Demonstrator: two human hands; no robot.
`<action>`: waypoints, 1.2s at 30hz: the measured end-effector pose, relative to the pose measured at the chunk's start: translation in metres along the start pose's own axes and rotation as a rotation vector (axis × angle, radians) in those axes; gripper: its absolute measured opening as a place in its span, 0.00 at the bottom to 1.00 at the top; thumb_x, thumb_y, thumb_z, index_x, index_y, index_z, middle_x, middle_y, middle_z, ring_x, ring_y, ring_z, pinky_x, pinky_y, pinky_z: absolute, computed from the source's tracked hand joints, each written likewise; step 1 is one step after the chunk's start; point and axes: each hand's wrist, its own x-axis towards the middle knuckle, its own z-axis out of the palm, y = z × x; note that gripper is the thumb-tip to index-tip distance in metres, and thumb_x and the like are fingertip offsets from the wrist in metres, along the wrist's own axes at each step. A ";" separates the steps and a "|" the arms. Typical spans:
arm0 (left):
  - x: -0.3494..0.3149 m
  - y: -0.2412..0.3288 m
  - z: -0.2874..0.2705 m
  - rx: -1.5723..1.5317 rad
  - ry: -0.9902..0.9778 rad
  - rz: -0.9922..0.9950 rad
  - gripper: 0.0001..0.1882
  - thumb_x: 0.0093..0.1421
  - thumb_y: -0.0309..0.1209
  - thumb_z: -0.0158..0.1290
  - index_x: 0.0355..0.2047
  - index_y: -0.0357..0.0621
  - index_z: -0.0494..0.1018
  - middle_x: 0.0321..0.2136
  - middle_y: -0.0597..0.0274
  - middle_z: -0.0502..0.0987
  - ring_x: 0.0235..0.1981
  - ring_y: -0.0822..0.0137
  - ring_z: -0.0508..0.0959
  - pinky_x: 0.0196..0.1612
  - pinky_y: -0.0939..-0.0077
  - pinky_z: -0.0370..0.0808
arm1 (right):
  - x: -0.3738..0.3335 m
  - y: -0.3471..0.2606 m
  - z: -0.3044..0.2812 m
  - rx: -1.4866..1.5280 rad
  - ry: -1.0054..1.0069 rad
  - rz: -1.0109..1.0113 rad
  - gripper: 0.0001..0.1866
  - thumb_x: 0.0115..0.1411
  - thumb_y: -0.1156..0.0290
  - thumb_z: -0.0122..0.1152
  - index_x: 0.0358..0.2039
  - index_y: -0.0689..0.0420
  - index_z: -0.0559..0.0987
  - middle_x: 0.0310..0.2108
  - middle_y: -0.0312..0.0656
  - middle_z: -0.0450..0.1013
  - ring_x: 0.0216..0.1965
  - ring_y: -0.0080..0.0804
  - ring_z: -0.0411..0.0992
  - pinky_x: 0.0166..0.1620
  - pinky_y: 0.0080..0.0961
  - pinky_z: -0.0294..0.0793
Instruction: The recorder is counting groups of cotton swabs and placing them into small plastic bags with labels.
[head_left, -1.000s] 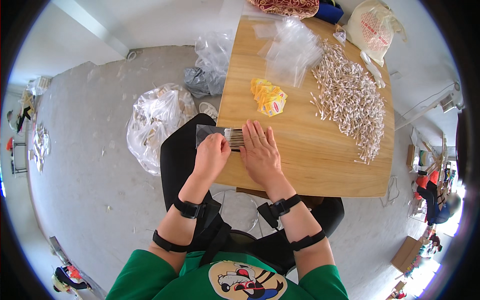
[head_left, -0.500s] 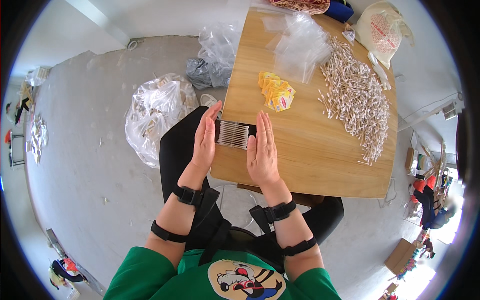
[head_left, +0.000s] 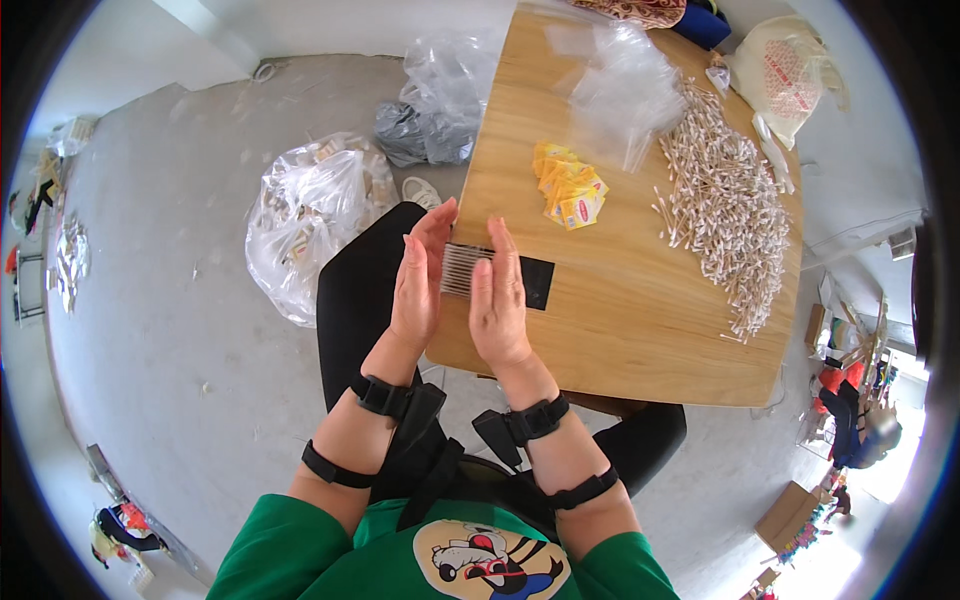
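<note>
Side by side in a row, several cotton swabs point(head_left: 463, 268) lie at the table's left edge, between my two hands. At their left end my left hand point(head_left: 419, 285) stands on its edge, fingers stretched out. My right hand point(head_left: 499, 305) stands opposite at the right end, its fingers straight and covering part of the row. Both palms face inward, close to the swab tips; whether they touch them I cannot tell. A flat black pad point(head_left: 537, 285) shows to the right of my right hand.
On the wooden table point(head_left: 620, 320) lie yellow printed packets point(head_left: 572, 190), clear plastic bags point(head_left: 630, 95) and a large heap of loose cotton swabs point(head_left: 725, 195). A cream cloth bag point(head_left: 785, 75) stands at the far right. Filled clear bags point(head_left: 315, 225) rest on the floor to the left.
My right hand has moved left, closer to my left hand, over the right part of the swab row. More of the black pad shows on its right. The view has shifted slightly.
</note>
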 end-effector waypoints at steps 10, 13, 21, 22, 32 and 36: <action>0.000 -0.015 0.013 0.144 -0.019 0.036 0.34 0.76 0.50 0.26 0.68 0.34 0.54 0.69 0.50 0.58 0.72 0.58 0.53 0.74 0.63 0.44 | 0.059 0.045 -0.097 -0.618 0.250 0.314 0.20 0.54 0.65 0.72 0.44 0.58 0.74 0.42 0.46 0.73 0.46 0.45 0.72 0.49 0.39 0.72; 0.000 -0.020 0.012 0.217 -0.033 0.061 0.30 0.77 0.45 0.29 0.67 0.33 0.56 0.68 0.51 0.60 0.72 0.59 0.55 0.74 0.65 0.46 | 0.070 0.047 -0.103 -0.813 0.162 0.345 0.22 0.53 0.60 0.74 0.42 0.56 0.75 0.41 0.45 0.74 0.46 0.44 0.72 0.49 0.38 0.72; 0.004 -0.016 0.010 0.130 -0.009 0.000 0.33 0.76 0.50 0.27 0.67 0.33 0.57 0.68 0.51 0.60 0.72 0.59 0.55 0.74 0.64 0.44 | 0.082 0.044 -0.112 -0.633 0.152 0.521 0.18 0.54 0.56 0.74 0.29 0.58 0.78 0.27 0.40 0.77 0.32 0.34 0.75 0.38 0.33 0.74; 0.004 -0.015 0.010 0.127 -0.025 0.002 0.34 0.76 0.51 0.26 0.66 0.34 0.56 0.68 0.51 0.59 0.72 0.59 0.54 0.75 0.65 0.44 | 0.082 0.045 -0.116 -0.553 0.143 0.529 0.17 0.55 0.56 0.73 0.29 0.58 0.80 0.26 0.40 0.78 0.30 0.34 0.76 0.37 0.33 0.74; 0.007 -0.020 0.009 0.161 0.003 -0.019 0.34 0.76 0.51 0.25 0.66 0.33 0.58 0.68 0.50 0.60 0.72 0.59 0.55 0.75 0.65 0.45 | 0.076 0.070 -0.141 -0.238 0.199 0.493 0.15 0.58 0.59 0.71 0.31 0.61 0.84 0.21 0.38 0.77 0.23 0.21 0.72 0.29 0.25 0.71; 0.007 -0.018 0.009 0.131 0.027 -0.057 0.34 0.76 0.51 0.26 0.65 0.33 0.59 0.67 0.51 0.61 0.71 0.60 0.56 0.75 0.66 0.46 | 0.051 0.057 -0.140 0.101 0.267 0.546 0.13 0.59 0.62 0.72 0.30 0.60 0.83 0.20 0.34 0.75 0.22 0.16 0.70 0.25 0.20 0.67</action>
